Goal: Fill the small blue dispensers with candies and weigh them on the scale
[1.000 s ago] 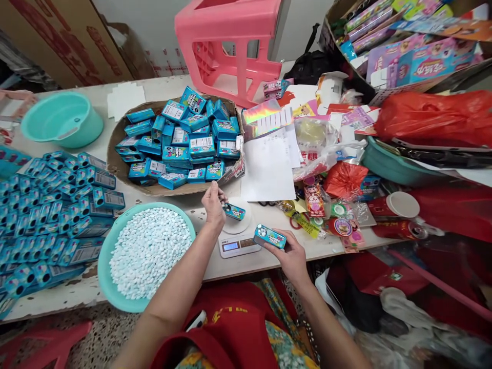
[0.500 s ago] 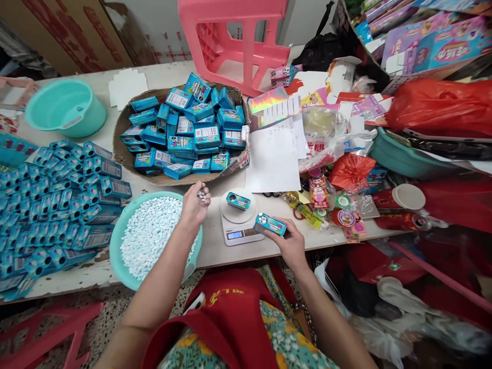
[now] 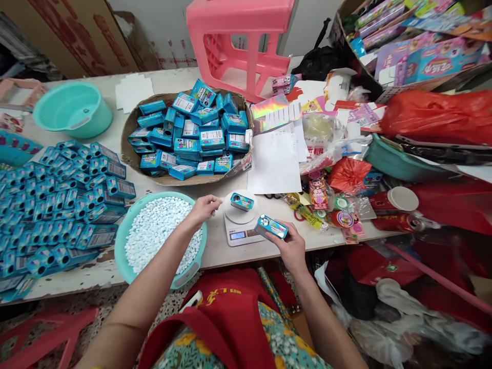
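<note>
My left hand (image 3: pixel 206 209) is closed over the gap between the candy basin and the scale; what its fingers hold, if anything, is too small to tell. My right hand (image 3: pixel 291 244) grips a blue candy box (image 3: pixel 271 227) with white candies showing at its round opening, just right of the scale. Another blue box (image 3: pixel 242 201) lies on the round plate of the white scale (image 3: pixel 246 234), whose display is lit. Pale blue and white candies (image 3: pixel 154 230) fill the turquoise basin (image 3: pixel 121 246) beneath my left forearm.
A cardboard tray (image 3: pixel 192 180) of blue boxes stands behind the basin. Rows of blue boxes (image 3: pixel 65 205) cover the left side. An upturned pink stool (image 3: pixel 251 56) is at the back, with white paper (image 3: pixel 274 169) before it. Packets, bags and a paper cup (image 3: pixel 402 199) crowd the right.
My left hand has moved right and slightly down toward the scale, and the white candies seen in its fingers before no longer show. The view has shifted slightly.
</note>
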`<state>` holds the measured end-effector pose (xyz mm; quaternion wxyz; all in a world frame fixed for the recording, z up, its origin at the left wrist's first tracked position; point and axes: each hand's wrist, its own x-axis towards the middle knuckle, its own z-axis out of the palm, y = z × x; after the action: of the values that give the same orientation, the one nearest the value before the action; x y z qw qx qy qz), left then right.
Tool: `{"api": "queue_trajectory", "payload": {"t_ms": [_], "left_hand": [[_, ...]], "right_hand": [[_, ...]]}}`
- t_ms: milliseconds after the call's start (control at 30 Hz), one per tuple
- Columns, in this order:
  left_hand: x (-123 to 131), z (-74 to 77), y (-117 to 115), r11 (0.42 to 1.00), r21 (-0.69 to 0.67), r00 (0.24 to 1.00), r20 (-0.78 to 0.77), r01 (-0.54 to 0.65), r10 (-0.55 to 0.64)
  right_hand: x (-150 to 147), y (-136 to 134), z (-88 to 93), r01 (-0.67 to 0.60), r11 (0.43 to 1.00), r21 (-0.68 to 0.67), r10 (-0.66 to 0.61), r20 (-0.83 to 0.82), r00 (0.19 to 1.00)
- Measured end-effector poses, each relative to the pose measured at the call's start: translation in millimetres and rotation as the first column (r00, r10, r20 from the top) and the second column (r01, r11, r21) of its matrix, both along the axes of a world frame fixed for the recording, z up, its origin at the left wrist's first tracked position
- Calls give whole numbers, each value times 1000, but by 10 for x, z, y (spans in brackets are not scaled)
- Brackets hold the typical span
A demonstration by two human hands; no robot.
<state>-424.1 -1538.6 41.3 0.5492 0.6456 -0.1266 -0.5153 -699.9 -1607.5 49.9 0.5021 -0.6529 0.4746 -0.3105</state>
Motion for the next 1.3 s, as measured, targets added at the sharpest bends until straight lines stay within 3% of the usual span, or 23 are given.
{"api": "queue_trajectory", "payload": {"t_ms": [100,167,300,400,467,567,700,800,867,933,1033,1133,1300], "left_hand": [[-42,-6,-180,997,-65,985,171,41,-30],[-72,-10,-268,988,-67,919,379,142,-106],[-178,-102,-372,923,163,600,717,349,-354],[-255,-173,-393,895,252,475,777,368,-413],[-253,-146,-357,915,236,485,789,326,-376],[-129,37,-173,957,198,491,825,211,-279],[268,379,376,950,311,280,910,23,-305],[678,559,989,896,367,189,926,-251,-327],[946,624,1429,781,414,197,910,-468,-364],[1188,632,1822,624,453,249,886,-636,-390],[1512,500,2213,467,516,356,849,-718,-390],[1780,192,2342,442,589,439,805,-677,-399],[2096,-535,2304,430,687,541,727,-586,-422]], "right_hand": [[-32,13,0,22,1000,-3,-22,-4,1000],[-45,12,1,38,999,2,-38,0,999],[-76,6,32,57,998,0,-57,8,998],[-92,0,55,37,999,11,-38,38,999],[-53,-21,27,15,1000,-2,-15,55,998],[141,-104,-125,-14,998,-67,18,64,998],[538,-244,-423,-76,991,-107,84,75,994],[731,-264,-572,-100,988,-119,107,58,993],[787,-237,-635,-88,988,-130,92,22,996],[820,-207,-694,-79,988,-136,77,-22,997],[856,-173,-758,-84,992,-96,78,-62,995],[822,-135,-719,-27,997,-76,23,-51,998],[594,-120,-579,132,990,-60,-134,-44,990]]}}
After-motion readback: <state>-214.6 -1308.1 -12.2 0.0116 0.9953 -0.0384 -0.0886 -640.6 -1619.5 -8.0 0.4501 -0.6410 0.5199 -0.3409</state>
